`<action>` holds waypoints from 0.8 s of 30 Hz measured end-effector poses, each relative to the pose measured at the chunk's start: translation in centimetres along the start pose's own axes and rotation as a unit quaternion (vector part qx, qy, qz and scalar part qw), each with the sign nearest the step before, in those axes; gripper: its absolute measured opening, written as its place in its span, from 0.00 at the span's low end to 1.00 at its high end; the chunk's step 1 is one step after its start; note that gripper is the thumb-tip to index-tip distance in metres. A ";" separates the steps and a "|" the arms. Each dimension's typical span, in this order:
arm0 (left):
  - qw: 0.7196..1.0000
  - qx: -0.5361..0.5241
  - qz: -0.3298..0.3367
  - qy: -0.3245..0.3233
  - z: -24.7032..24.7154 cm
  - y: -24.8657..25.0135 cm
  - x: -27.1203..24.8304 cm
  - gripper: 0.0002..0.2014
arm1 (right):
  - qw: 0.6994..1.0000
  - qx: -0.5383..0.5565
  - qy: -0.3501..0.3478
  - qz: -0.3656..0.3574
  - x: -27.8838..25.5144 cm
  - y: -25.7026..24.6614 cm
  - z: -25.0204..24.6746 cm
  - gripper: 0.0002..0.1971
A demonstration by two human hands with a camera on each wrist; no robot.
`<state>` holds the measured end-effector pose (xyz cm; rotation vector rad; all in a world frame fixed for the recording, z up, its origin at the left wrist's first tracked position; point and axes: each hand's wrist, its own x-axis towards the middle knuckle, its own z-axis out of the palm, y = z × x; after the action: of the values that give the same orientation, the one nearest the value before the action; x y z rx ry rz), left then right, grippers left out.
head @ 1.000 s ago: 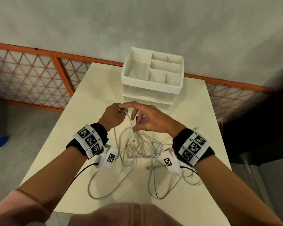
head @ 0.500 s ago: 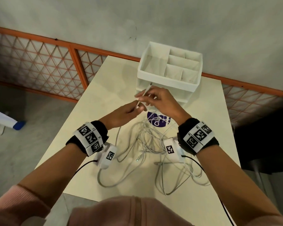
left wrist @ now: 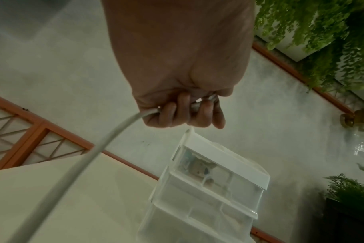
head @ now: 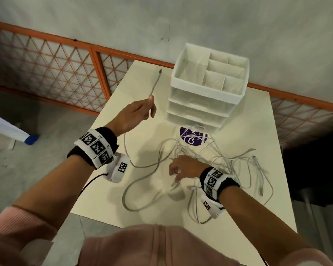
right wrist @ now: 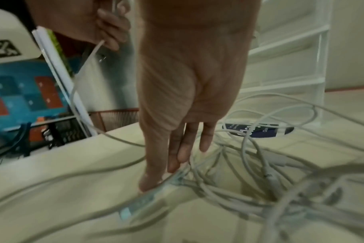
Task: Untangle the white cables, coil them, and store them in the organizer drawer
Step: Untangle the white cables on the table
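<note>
left hand (head: 132, 114) fingers grip one cable (head: 155, 83); right hand (head: 183, 167) fingers relaxed over tangle (head: 219, 160).

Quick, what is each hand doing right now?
Left hand: closed round one white cable, lifted.
Right hand: open, straight fingers down on the tangled cables.

Two hands: the left hand (head: 132, 114), the right hand (head: 183, 167). One table (head: 112, 191). One organizer (head: 206, 93), with five open compartments on top and three drawers stacked below (the lowest is partly hidden by its neighbours in the head view). One round purple sticker (head: 193, 137). The cables (head: 215, 160) lie in one tangle; how many there are cannot be told, since the strands cross and blur. Two marker wristbands, one on each wrist.
</note>
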<state>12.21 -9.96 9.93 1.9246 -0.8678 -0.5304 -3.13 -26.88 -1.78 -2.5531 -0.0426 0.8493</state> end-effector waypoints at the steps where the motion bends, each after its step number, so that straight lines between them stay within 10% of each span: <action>1: 1.000 -0.002 -0.006 -0.007 0.2 0.0 -0.1 0.30 | 0.999 -0.042 0.003 0.002 -0.1 0.2 0.1 0.15; 17: 0.996 0.006 -0.046 -0.082 3.7 -1.6 -2.4 0.25 | 0.991 -0.097 0.089 -0.020 -0.5 0.5 1.8 0.07; 24: 0.996 0.003 -0.053 -0.078 3.9 -2.6 -3.0 0.25 | 0.998 -0.058 -0.002 -0.035 -1.1 1.1 1.5 0.12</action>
<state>8.53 -9.11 5.79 1.9618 -0.8698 -0.7516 -5.01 -27.43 -2.74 -2.6409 -0.1882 0.8479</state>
